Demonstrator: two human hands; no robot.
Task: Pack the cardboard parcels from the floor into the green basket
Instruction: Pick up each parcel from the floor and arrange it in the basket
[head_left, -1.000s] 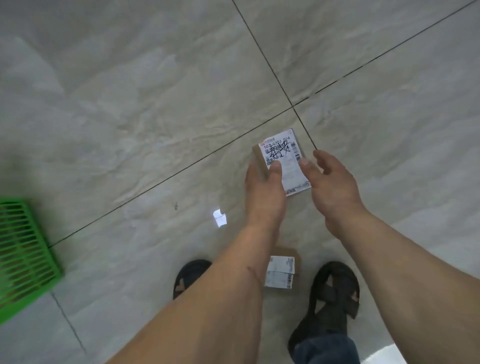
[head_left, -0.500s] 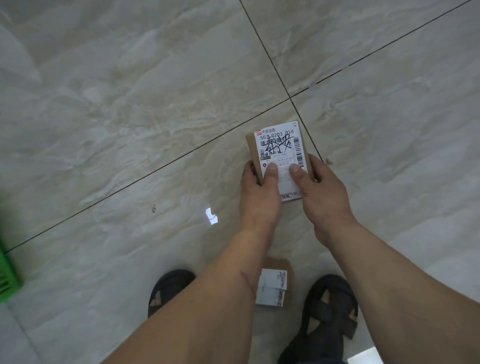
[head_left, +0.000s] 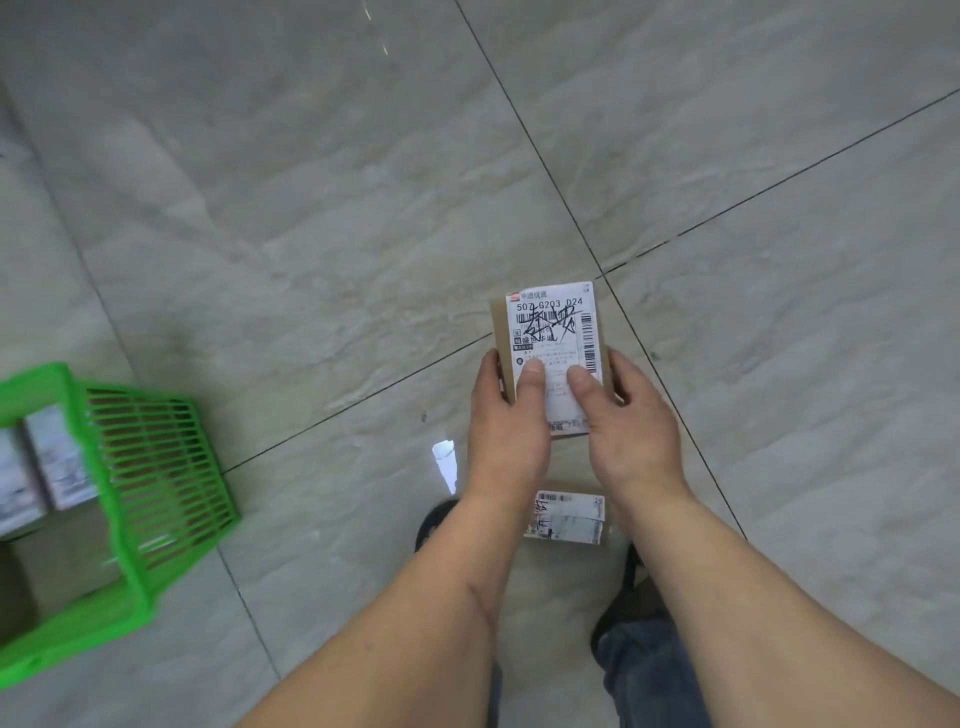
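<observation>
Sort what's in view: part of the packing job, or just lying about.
Job: held parcel, left hand, right hand, parcel on floor, green basket, parcels in basket.
Lying about: sandals, tiled floor.

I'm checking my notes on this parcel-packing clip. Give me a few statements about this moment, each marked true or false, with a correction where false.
1. Both hands hold one parcel with a white label. True: the left hand and right hand grip it, thumbs on the label.
2. The green basket is to the person's right. False: it stands on the floor to the left.
3. A second parcel lies on the floor between the feet. True.
4. The basket holds nothing. False: labelled parcels are already inside.
5. The held parcel is over the basket. False: it is well off to the basket's right, above bare floor.
</observation>
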